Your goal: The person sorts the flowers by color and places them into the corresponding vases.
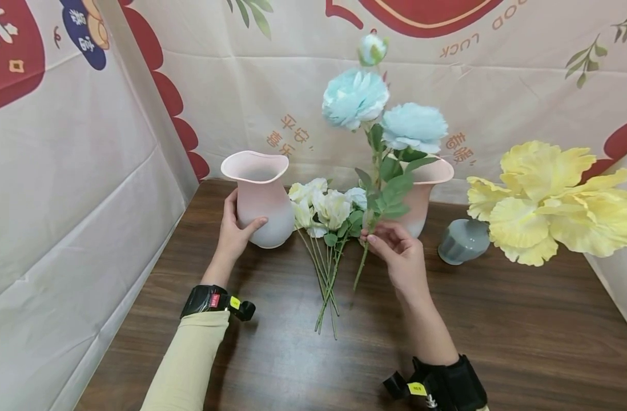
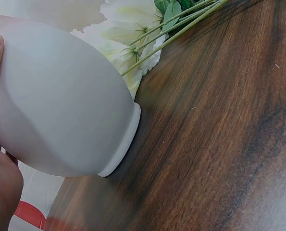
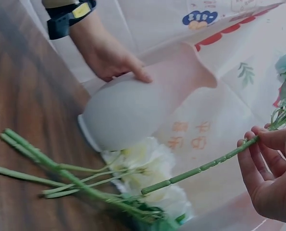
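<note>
On the left of the head view, a pink-to-white vase [image 1: 264, 208] with a wavy rim stands upright. My left hand [image 1: 234, 233] grips its side, thumb across the front and fingers behind. The left wrist view shows its round body and foot [image 2: 121, 144] at the tabletop. My right hand [image 1: 403, 260] pinches the lower stem of an artificial flower [image 1: 356, 98] with two pale blue blooms, a bud and green leaves. That flower is held up, its cut stem end [image 3: 155, 186] pointing down. Between both hands lie several white flowers [image 1: 333, 208], stems crossed toward me.
Behind the blue flower stands a second pink vase [image 1: 421, 211], partly hidden. Farther right is a small grey-blue vase [image 1: 459, 242] beside a large yellow flower [image 1: 545, 205]. Printed cloth [image 1: 231, 103] hangs behind the brown wooden table [image 1: 288, 365] and along its sides.
</note>
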`<move>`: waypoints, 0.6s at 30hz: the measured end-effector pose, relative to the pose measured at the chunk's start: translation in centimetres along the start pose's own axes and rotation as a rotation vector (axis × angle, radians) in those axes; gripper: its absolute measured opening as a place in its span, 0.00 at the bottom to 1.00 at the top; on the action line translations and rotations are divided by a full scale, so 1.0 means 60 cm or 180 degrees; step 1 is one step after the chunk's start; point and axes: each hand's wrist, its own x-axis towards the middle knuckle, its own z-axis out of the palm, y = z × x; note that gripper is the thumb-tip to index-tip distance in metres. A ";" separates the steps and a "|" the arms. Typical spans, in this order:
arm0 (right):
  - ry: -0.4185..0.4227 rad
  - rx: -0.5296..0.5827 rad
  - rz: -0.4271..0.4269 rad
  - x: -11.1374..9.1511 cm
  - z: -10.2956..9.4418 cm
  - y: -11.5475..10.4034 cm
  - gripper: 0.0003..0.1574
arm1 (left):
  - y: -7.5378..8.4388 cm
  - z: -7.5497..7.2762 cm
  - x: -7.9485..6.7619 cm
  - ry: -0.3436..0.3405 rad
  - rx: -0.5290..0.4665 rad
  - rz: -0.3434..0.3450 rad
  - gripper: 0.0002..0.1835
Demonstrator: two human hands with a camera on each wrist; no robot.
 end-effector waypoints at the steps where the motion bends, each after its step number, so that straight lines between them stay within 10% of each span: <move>1: 0.0051 0.0010 -0.0068 0.002 0.001 -0.006 0.14 | 0.001 0.000 0.000 -0.0002 -0.0002 -0.0013 0.43; 18: 0.0344 0.0497 -0.1038 0.065 0.017 -0.131 0.10 | -0.003 0.000 -0.001 -0.0012 -0.0057 -0.0007 0.44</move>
